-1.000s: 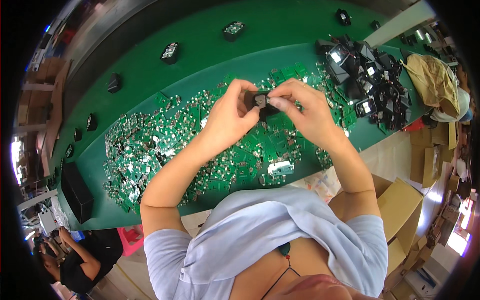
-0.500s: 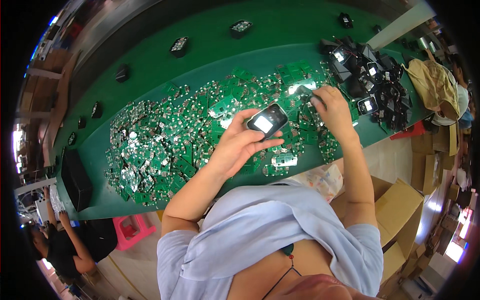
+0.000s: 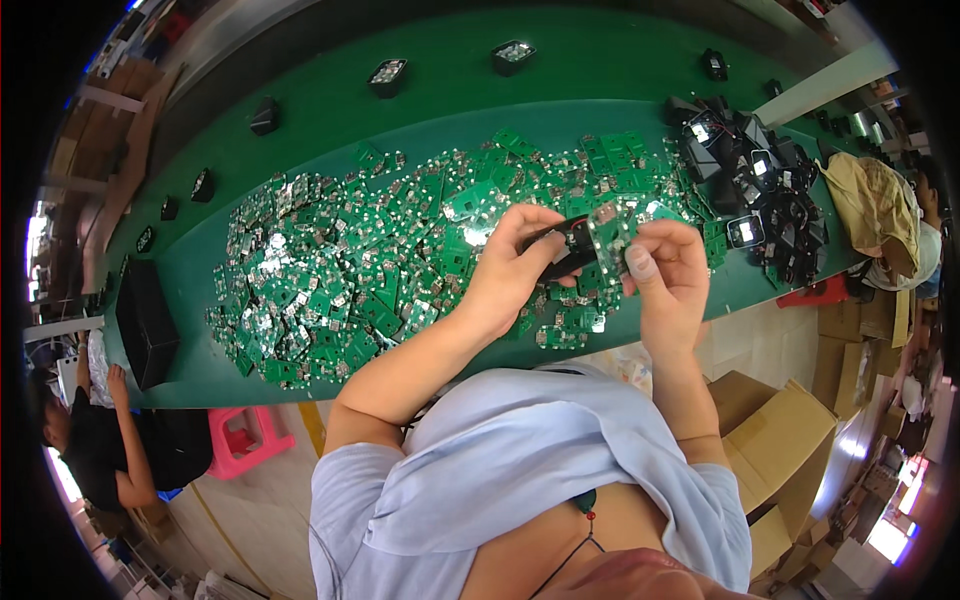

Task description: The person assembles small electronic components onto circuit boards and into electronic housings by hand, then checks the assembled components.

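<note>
My left hand (image 3: 508, 272) is closed around a black plastic casing (image 3: 572, 238), now tilted so that its side shows. Pinched between the thumb and fingers of my right hand (image 3: 672, 282) is a small green circuit board (image 3: 609, 240), standing roughly on edge against the casing's right end. Whether the board sits inside the casing or only touches it, I cannot tell. Both hands are above a wide spread of loose green circuit boards (image 3: 340, 270) on the green table (image 3: 190, 345).
Black casings (image 3: 760, 180) lie heaped at the right, beside a tan cloth (image 3: 870, 195). More casings (image 3: 388, 77) stand spaced along the green strip behind. A long black box (image 3: 146, 325) is at the left. An open carton (image 3: 780, 440) and a pink stool (image 3: 248, 440) stand below; a co-worker (image 3: 105, 430) sits left.
The casing has turned from its glossy front to its side. My right hand has come from over the boards to the casing, with a circuit board in its fingers. The view has shifted slightly.
</note>
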